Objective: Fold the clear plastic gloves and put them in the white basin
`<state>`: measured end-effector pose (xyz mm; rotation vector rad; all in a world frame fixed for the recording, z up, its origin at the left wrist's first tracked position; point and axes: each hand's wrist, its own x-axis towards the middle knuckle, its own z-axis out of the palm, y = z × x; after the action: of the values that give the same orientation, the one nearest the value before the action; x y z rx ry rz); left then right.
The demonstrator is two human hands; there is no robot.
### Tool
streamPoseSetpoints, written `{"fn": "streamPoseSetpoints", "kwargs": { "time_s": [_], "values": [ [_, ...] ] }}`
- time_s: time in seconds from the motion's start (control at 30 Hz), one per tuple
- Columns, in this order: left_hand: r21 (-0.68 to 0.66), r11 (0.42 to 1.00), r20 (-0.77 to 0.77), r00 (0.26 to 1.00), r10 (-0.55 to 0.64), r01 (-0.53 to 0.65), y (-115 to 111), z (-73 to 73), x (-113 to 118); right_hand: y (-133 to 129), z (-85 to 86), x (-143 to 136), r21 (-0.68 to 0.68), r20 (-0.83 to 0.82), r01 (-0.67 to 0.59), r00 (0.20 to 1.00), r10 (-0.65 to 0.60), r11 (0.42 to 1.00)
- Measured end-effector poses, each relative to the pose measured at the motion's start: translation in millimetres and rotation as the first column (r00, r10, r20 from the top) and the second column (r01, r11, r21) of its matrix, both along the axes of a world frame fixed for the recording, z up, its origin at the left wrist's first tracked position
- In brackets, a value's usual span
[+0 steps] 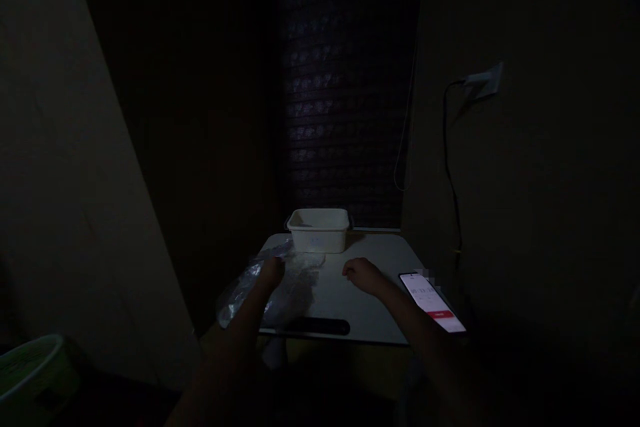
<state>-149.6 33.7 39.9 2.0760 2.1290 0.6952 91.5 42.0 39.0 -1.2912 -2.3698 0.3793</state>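
White tabletop point(375, 247) forms the work surface and is the largest item I survey from my remote station. On its left half lies a clear plastic sheet point(243, 287), crumpled and glossy, reaching from the left edge toward the middle; whether it is a loose sheet or a bag, I cannot tell. On the floor at far left stands a green basin point(37, 370), well apart from the work. At the rear of the table a white tub point(319, 241) sits upright, open at the top; its interior is too dim for me to read. At the right edge lies a lit phone point(430, 302), screen up.

Hand status: my left hand point(271, 272) is over the plastic, fingers curled; I cannot tell whether they pinch it. My right hand point(364, 275) is above the bare surface, fingers bent to a narrow gap, with nothing visible between them.

Step in hand, as I judge it: handling the plastic, left hand leading and right hand free. Next move, in my judgement: confirm the left-hand grip, then bring the right hand across to a loose edge, keeping clear of the tub.
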Motion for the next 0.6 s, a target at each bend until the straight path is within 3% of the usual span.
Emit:
{"fn": "streamPoseSetpoints", "kwargs": {
  "time_s": [0.17,0.3,0.37,0.47,0.6],
  "values": [
    [0.052,0.999,0.256,0.966,-0.020,0.007,2,8.5,1,-3,8.3,5,-0.017,0.016,0.018,1.000,-0.017,1.000],
    [0.098,0.993,0.461,0.882,-0.101,0.063,-1,15.1,15,-1,10.2,7,-0.006,-0.025,0.026,0.999,-0.026,1.000],
    [0.113,0.987,0.665,0.729,-0.158,0.111,-4,19.2,24,2,10.4,7,-0.015,-0.120,0.026,0.992,-0.028,1.000],
    [0.108,0.965,0.897,0.396,-0.199,0.239,-8,27.0,39,6,10.1,5,-0.126,-0.302,-0.017,0.953,-0.022,0.992],
    [0.135,0.914,0.960,0.176,-0.216,0.383,-13,36.6,59,7,11.0,4,-0.267,-0.452,-0.136,0.892,0.000,0.954]
  ]
}}
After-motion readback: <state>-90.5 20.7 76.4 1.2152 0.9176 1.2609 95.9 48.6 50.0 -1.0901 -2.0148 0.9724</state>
